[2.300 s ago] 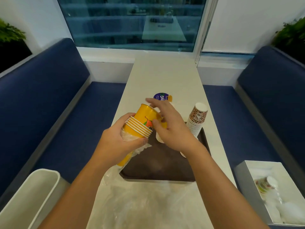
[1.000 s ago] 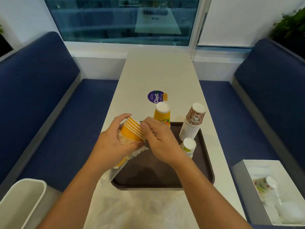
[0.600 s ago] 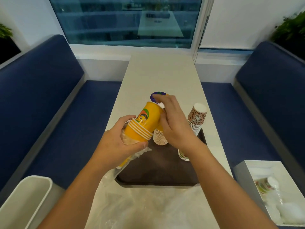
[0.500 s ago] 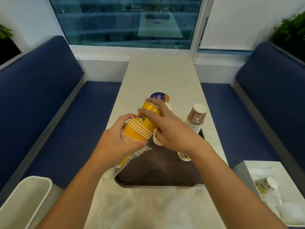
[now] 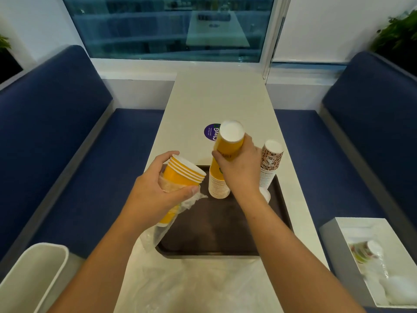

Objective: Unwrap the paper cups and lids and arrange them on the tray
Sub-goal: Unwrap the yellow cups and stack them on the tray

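1. The right hand (image 5: 239,170) is gripping a single yellow cup (image 5: 229,141) upside down, its fingers and thumb curling round the cup's wall, and is holding it just over the yellow stack (image 5: 218,184); whether the cup and the stack are touching, I cannot tell
2. The yellow stack is standing rim-down at the far side of the tray (image 5: 216,236), so this pack seems to be going across one cup at a time
3. The left hand (image 5: 158,193) is holding the yellow bundle (image 5: 184,175) tilted over the tray's left edge, thumb and fingers wrapping round both the cups and the plastic sleeve (image 5: 180,204), which is bunching around the bundle's lower part; a few rims are showing clear of the plastic
4. Also sitting on the tray are a brown patterned stack (image 5: 269,163) at the far right corner and a small cup (image 5: 265,195), mostly hidden behind the right wrist
5. Loose plastic wrap (image 5: 191,288) is lying on the table's near end, which suggests that at least one pack is already unwrapped
6. Remaining, as I judge it: the cups in the left hand are waiting to be moved, and the white box (image 5: 331,242) to the right is holding more wrapped items (image 5: 365,254), too blurred to name
7. No lids are showing anywhere that I can make out, so the task is looking roughly half done
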